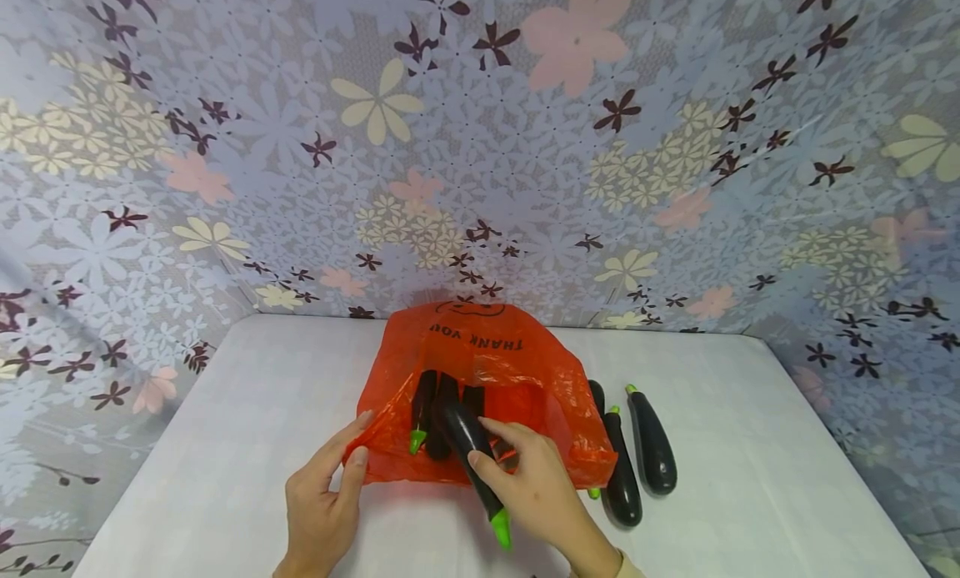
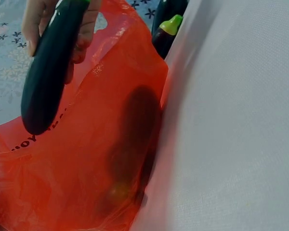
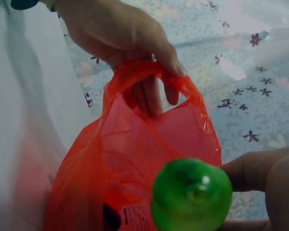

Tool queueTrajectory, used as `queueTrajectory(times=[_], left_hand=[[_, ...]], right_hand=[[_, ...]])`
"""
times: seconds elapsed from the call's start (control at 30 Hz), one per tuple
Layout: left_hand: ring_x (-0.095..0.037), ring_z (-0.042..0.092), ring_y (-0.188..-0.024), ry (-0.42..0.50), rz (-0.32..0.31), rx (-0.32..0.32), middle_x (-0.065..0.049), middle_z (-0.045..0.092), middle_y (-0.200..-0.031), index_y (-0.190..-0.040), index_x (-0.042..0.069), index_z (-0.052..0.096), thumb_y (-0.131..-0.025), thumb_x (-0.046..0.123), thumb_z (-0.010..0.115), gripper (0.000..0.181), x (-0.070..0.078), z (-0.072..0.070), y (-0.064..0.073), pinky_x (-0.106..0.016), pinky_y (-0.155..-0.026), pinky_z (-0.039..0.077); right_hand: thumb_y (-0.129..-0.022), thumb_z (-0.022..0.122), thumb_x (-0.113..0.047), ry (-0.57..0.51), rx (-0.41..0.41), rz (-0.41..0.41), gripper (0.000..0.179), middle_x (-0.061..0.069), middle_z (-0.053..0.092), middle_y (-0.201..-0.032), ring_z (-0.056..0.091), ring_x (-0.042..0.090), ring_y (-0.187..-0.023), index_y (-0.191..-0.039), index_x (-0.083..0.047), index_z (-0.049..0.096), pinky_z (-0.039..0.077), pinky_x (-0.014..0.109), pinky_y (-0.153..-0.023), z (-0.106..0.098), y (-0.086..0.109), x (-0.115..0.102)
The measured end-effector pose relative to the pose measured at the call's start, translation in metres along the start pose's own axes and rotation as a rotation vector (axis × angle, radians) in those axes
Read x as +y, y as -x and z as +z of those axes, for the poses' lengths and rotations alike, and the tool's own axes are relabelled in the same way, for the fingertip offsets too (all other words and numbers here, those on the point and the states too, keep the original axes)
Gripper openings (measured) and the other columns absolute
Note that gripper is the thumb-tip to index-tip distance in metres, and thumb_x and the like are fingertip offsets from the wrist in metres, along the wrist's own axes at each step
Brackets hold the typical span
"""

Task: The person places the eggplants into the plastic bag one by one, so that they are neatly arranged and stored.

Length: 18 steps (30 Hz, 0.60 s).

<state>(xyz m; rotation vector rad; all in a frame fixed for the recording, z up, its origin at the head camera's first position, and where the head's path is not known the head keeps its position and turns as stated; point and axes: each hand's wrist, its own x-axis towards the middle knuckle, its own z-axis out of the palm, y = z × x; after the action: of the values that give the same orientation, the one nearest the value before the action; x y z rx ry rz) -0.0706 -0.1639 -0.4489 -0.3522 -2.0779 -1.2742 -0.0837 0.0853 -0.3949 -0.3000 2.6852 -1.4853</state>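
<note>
My left hand grips the left edge of a red plastic bag, whose mouth gapes toward me. In the right wrist view its fingers pass through the bag's handle loop. My right hand holds a dark eggplant by its stem half, thumb on one side and fingers on the other. The green stem points back toward me, and the rounded end overlaps the bag's opening. Several other eggplants lie inside the bag, partly hidden by the held one.
Right of the bag, more eggplants lie on the white table: one farthest right, another next to the bag, and others partly hidden behind its side. A flower-patterned sheet rises behind the table's back edge.
</note>
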Motion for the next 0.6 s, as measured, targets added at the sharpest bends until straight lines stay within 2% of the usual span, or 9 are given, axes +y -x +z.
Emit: queueTrajectory(times=[0.2,0.43,0.6], left_hand=[[-0.009,0.064,-0.118,-0.002,-0.007,-0.005,-0.014,0.071,-0.121,-0.125,-0.003,0.068,-0.090,-0.010,0.065,0.035,0.000,0.000,0.000,-0.017,-0.096,0.048],[-0.010,0.064,-0.118,-0.007,-0.012,-0.007,-0.014,0.071,-0.122,-0.125,-0.002,0.069,-0.090,-0.010,0.065,0.036,-0.001,0.000,0.000,-0.017,-0.096,0.047],[-0.008,0.064,-0.118,-0.012,-0.021,-0.008,-0.013,0.071,-0.122,-0.125,-0.001,0.069,-0.090,-0.009,0.066,0.036,-0.001,0.001,0.000,-0.016,-0.096,0.047]], right_hand=[[-0.092,0.072,-0.028,-0.044,0.036,0.018,0.044,0.006,0.069,-0.100,0.063,0.013,-0.076,-0.126,-0.002,0.068,0.057,0.023,-0.061,0.003,-0.009,0.006],[-0.092,0.071,-0.026,-0.012,0.094,0.008,0.042,0.009,0.072,-0.106,0.064,0.013,-0.082,-0.126,-0.002,0.068,0.056,0.023,-0.065,0.006,-0.018,0.010],[-0.093,0.070,-0.023,-0.008,0.135,0.010,0.041,0.007,0.072,-0.099,0.064,0.012,-0.078,-0.126,0.000,0.068,0.056,0.023,-0.064,0.007,-0.023,0.016]])
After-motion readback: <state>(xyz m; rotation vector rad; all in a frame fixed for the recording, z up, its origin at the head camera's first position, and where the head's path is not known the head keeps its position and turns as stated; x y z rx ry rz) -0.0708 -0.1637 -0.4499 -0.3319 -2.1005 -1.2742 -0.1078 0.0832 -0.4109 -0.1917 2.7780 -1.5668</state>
